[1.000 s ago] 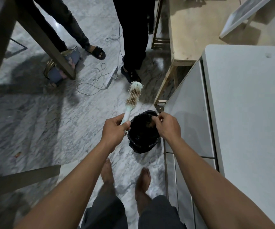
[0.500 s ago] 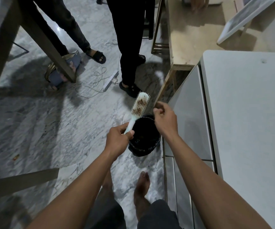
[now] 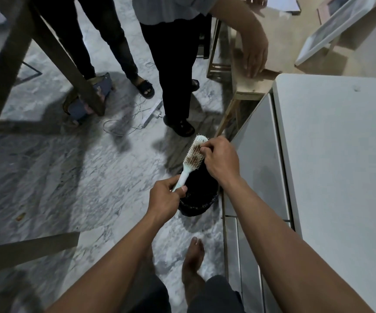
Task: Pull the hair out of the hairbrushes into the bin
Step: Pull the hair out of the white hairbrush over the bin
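A pale mint hairbrush (image 3: 192, 158) with a clump of brown hair caught in its bristles is held tilted above a small bin lined with a black bag (image 3: 199, 199) on the marble floor. My left hand (image 3: 166, 198) grips the brush by its handle. My right hand (image 3: 219, 160) rests against the right side of the brush head, fingertips pinched on the hair near the top of the bristles. Most of the bin's opening is hidden behind my hands and the brush.
Two other people stand just beyond the bin; one person's hand (image 3: 253, 55) rests on a wooden bench (image 3: 250, 86). A white cabinet (image 3: 331, 154) lies to the right. A power strip with cables (image 3: 151, 114) and a bag (image 3: 87, 102) lie on the floor.
My right hand rose from the bin's rim to the brush head and now pinches the hair. The brush shifted right over the bin. The view tilted up, showing more of the bystanders.
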The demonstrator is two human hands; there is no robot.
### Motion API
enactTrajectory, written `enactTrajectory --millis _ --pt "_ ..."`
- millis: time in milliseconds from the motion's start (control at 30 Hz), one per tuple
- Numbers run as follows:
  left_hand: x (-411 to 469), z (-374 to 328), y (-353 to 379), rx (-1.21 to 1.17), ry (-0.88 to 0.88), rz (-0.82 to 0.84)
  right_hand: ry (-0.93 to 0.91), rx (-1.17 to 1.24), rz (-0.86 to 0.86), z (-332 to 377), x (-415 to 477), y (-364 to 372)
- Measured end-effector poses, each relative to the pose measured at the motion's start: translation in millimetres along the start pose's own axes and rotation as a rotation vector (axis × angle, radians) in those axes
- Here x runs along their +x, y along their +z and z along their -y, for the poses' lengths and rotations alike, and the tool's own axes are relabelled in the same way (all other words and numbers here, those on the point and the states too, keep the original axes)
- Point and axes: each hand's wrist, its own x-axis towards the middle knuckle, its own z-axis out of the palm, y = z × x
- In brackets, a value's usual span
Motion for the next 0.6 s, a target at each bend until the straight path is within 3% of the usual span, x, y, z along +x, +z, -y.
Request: enactTrajectory --millis 300,600 --pt "4 -1 -5 0.025 0.007 -0.002 0.148 0.363 -0.054 -8 -9 2" --pt "3 1 -1 0.052 0.048 -0.005 -0.071 0.071 -0.035 0 -12 1"
